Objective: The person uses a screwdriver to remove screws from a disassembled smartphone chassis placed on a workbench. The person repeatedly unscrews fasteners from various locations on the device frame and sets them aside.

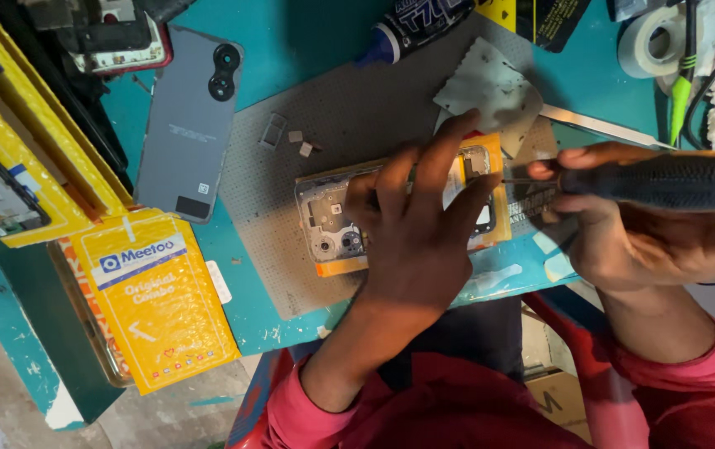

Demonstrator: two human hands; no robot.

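Observation:
An opened phone body [328,218] with its back removed lies on a grey mat [349,116], resting on an orange-yellow piece. My left hand [420,224] presses down on the phone with spread fingers and covers its middle. My right hand [615,220] grips a screwdriver [665,180] with a dark handle and orange end; its thin shaft points left at the phone's right end. A grey phone back cover [187,125] lies to the left of the mat.
A yellow padded envelope [154,299] lies at the table's left front edge. Small loose parts [287,133] sit on the mat's far side. A glue tube [411,29], a tape roll [652,40], a white cloth [490,87] and green tweezers [680,96] lie at the back.

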